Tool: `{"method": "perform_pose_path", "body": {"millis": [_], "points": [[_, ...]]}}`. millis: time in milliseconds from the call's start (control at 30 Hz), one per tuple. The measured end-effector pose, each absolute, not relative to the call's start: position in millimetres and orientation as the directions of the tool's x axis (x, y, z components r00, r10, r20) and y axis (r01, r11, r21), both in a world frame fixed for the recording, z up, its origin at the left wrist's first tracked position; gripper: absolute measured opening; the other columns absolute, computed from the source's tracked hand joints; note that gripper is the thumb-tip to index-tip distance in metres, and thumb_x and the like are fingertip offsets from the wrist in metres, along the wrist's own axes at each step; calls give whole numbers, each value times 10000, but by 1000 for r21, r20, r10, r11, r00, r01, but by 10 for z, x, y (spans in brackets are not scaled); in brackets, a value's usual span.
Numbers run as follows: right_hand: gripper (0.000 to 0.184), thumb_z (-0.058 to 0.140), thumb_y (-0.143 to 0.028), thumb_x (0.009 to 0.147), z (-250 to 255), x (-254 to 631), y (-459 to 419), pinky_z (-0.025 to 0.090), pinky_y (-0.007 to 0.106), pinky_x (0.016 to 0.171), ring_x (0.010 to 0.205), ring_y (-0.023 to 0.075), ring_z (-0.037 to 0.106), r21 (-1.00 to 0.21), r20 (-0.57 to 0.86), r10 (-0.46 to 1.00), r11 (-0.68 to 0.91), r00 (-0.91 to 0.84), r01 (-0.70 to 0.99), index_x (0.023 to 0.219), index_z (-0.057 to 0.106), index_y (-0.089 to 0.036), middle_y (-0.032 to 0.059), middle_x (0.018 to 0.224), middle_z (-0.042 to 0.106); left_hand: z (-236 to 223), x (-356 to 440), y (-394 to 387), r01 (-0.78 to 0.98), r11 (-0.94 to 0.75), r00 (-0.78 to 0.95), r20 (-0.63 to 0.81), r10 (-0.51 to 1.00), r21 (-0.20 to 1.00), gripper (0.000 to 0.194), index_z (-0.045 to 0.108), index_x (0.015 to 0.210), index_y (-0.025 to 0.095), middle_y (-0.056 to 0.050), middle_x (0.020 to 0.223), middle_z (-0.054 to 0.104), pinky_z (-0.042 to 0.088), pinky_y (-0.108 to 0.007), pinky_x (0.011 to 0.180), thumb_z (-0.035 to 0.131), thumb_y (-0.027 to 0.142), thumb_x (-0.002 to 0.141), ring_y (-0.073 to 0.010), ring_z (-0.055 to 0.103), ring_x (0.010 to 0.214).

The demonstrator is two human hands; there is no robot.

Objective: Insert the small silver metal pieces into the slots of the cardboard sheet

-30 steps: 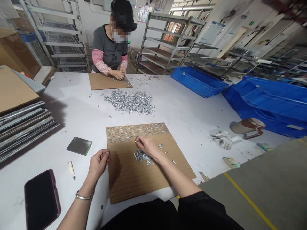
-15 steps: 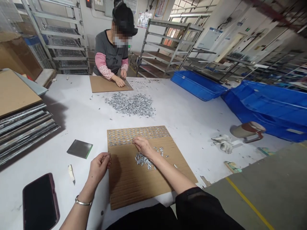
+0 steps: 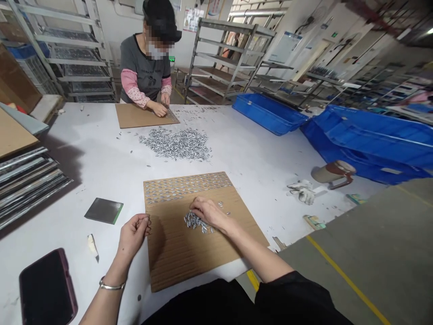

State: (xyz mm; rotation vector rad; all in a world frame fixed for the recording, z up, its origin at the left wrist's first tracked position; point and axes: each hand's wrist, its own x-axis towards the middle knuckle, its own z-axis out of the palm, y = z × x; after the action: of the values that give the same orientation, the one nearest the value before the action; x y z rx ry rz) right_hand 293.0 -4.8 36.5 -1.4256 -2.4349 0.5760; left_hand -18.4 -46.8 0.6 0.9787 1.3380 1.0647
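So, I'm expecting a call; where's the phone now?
In the head view, the phone lies at near left on the white table, left of the left hand and nearer than the dark block.

Left hand (image 3: 132,234): curling its fingers (image 3: 146,230) inward, with the thumb pressing near the index fingertip
Left wrist (image 3: 119,269): bending slightly, wearing a silver bangle (image 3: 112,285)
Left forearm (image 3: 101,303): reaching up from the lower edge, showing bare skin
Right hand (image 3: 210,213): arching palm-down, pointing its bent fingers leftward; the fingertips are partly hiding
Right forearm (image 3: 259,255): slanting up and leftward, emerging from a loose black sleeve (image 3: 297,300)
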Motion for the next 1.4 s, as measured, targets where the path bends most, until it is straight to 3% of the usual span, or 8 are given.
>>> {"method": "perform_pose_path", "body": {"millis": [167, 333, 567, 733, 933, 1167, 1267, 1400], "points": [[131, 522, -178, 976, 308, 2822, -39, 425, 269, 830, 923, 174, 595, -352, -21, 879, 440, -477, 826, 940, 648, -188, 66, 950, 655, 1, -202, -470, -22, 249, -56, -250, 967, 968, 525, 693, 930, 141, -30, 722, 677, 528, -278, 589, 750, 605, 689, -151, 626, 605], [208, 390, -199, 1030, 320, 2802, 166, 406, 255, 771, 802, 158, 584, -409, 19, 926, 351, -377, 842, 949, 582, -187, 54, 871, 652, -12, -203, -465, -20, 254, -42, -254, 966, 967, 532, 692, 926, 147, -24, 730, 672, 518, -272, 569, 743, 621, 689, -144, 614, 583], [181, 438, -192, 1012, 107, 2636, 368, 377, 241, 734, 809, 163, 627, -382, 6, 977, 198, -212, 903, 907, 586, -187, 67, 879, 693, -33, -210, -460, -33, 250, -44, -251, 967, 968, 545, 697, 936, 152, -31, 720, 677, 511, -279, 562, 738, 631, 680, -158, 616, 583], [127, 475, -215, 999, 70, 2596, 356, 364, 244, 709, 791, 171, 638, -333, 42, 982, 185, -182, 925, 969, 595, -187, 74, 888, 708, -31, -209, -454, -14, 254, -48, -254, 966, 967, 542, 697, 923, 156, -30, 715, 680, 516, -280, 561, 742, 634, 671, -160, 619, 579], [151, 499, -283, 998, 218, 2822, 295, 385, 244, 713, 763, 179, 622, -419, 169, 977, 190, -129, 888, 945, 610, -195, 47, 815, 685, -24, -212, -456, -12, 254, -49, -254, 966, 967, 548, 702, 933, 149, -35, 726, 690, 538, -291, 594, 750, 631, 678, -163, 635, 605], [113, 572, -226, 951, 276, 2945, -24, 405, 234, 763, 833, 155, 608, -410, 25, 944, 309, -328, 858, 879, 654, -196, 40, 872, 668, -110, -234, -439, 6, 236, -46, -235, 971, 972, 533, 705, 950, 146, -36, 739, 687, 534, -280, 586, 749, 617, 702, -155, 630, 609], [81, 579, -161, 907, 248, 2902, -10, 407, 231, 755, 824, 151, 608, -387, 18, 945, 308, -327, 869, 872, 648, -187, 41, 871, 670, -96, -234, -443, 12, 238, -50, -237, 970, 971, 538, 705, 956, 140, -37, 732, 685, 538, -278, 593, 751, 614, 704, -159, 638, 623], [130, 524, -181, 920, 270, 2918, 150, 428, 235, 720, 737, 149, 624, -474, 67, 962, 265, -266, 840, 952, 650, -195, 21, 790, 687, -38, -222, -449, -10, 241, -50, -241, 969, 971, 551, 699, 946, 135, -33, 718, 676, 539, -280, 589, 750, 624, 697, -158, 633, 618]]}}
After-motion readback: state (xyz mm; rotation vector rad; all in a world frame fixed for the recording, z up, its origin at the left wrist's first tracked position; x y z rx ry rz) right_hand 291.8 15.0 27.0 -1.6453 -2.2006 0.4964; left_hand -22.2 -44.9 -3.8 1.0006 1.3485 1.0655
